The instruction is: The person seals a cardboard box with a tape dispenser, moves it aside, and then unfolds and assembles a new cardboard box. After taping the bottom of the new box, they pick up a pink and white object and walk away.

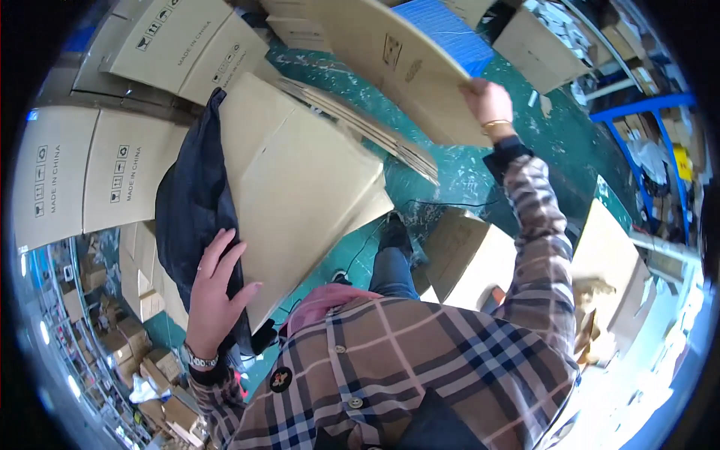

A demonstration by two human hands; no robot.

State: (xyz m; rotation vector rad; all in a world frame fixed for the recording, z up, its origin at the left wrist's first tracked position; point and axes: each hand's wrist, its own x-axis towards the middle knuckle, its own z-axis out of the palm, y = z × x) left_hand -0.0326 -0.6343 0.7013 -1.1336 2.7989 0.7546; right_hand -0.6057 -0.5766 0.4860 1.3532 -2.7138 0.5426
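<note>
My right hand [489, 105] is closed round the edge of a large flat cardboard sheet [397, 64], which slants up and away to the far left with printed marks on its face. My left hand [217, 292] has its fingers spread and rests by the edge of a big brown cardboard box [300, 172]. Beneath that hand, black cloth [195, 195] drapes over the box's left side. Between the box and the sheet lie several flattened cardboard pieces [367, 127], stacked on edge or leaning; I cannot tell which.
Printed cartons [142, 165] are stacked at the left and far left. An open carton [469, 251] stands by my legs on the green floor [457, 169]. Blue shelving [645, 109] holds goods at the right. A blue stack [442, 30] lies at the back.
</note>
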